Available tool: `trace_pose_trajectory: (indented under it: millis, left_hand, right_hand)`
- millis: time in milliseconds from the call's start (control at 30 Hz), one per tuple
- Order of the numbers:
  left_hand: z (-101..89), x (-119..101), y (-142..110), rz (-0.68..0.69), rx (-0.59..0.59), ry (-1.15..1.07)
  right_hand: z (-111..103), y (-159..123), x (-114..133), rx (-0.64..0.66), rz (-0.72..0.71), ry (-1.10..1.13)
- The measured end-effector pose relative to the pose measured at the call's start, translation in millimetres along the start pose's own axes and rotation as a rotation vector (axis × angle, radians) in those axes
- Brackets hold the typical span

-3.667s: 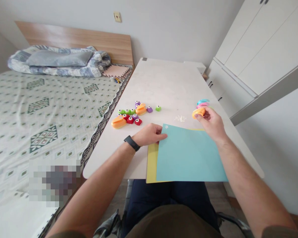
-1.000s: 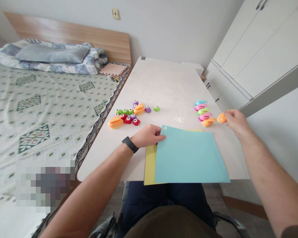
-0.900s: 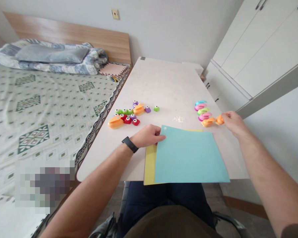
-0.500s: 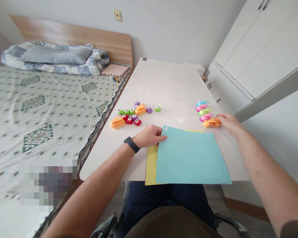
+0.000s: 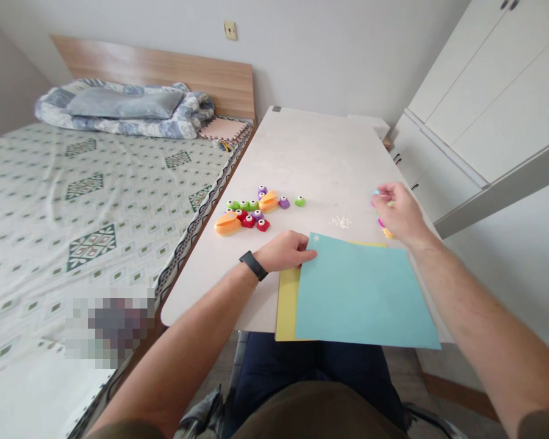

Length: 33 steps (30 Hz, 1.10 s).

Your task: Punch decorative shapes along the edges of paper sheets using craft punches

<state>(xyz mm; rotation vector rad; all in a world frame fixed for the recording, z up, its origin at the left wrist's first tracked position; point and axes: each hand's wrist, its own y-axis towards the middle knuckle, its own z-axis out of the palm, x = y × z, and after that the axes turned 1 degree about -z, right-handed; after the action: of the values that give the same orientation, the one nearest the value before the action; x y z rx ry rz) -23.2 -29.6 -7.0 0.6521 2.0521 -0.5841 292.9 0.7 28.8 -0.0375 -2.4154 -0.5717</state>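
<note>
My left hand [image 5: 286,251] rests on the white table [image 5: 329,152], its fingertips at the top left corner of a light blue card [image 5: 366,292], with a black wristband [image 5: 253,266] on its wrist. Under the blue card lies a yellow card [image 5: 286,305]. My right hand [image 5: 398,213] hangs over a row of craft punches [image 5: 384,222], hiding most of them, and I cannot tell whether it holds one. Left of the cards, a cluster of small green, red and purple punches [image 5: 249,213] sits with orange punches [image 5: 227,224]. White paper cut-outs [image 5: 341,222] lie between the groups.
A bed with a patterned green-and-white cover [image 5: 91,244] runs along the table's left side, with a rolled quilt [image 5: 123,107] at its head. White cabinets [image 5: 485,91] stand to the right. My dark-trousered legs [image 5: 311,366] are below the table's near edge.
My right hand has moved up and left from the orange punch, now covering most of the punch row. The left hand stays on the card's corner. The whole view has shifted slightly.
</note>
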Motion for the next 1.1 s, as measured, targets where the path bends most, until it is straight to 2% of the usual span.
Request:
trace_pose_trajectory:
  millis: [167,300,367,467,633,800,933,1000,1100]
  left_hand:
    - [0.7,1.7,-0.2,0.015,-0.01,0.011]
    - [0.9,3.9,0.0,0.012,-0.023,0.017]
    - [0.9,4.5,0.2,0.02,-0.019,0.01]
    - [0.5,4.1,0.6,0.036,-0.024,0.005]
    - [-1.3,2.7,0.9,0.046,-0.044,0.035]
    - [-2.1,2.7,1.4,0.032,-0.039,0.046]
    - [-1.4,2.9,1.5,0.041,-0.045,0.055]
    - [-1.2,2.1,1.0,0.037,-0.044,0.053]
    - [-1.4,0.3,-0.3,0.017,-0.048,0.039]
  right_hand:
    - [57.4,-6.4,83.0,0.293,-0.274,0.05]
    - [101.2,-3.9,122.4,0.486,-0.332,0.038]
    - [121.6,1.7,136.2,0.522,-0.324,0.0]
    - [149.3,13.4,152.2,0.503,-0.3,-0.098]
    - [181.1,28.2,165.1,0.505,-0.141,-0.141]
    - [190.3,27.0,164.3,0.556,0.075,0.068]
    - [183.6,18.6,165.6,0.6,0.201,0.325]
    - [172.9,14.1,166.5,0.599,0.167,0.389]
    - [144.5,8.2,163.7,0.56,0.011,0.508]
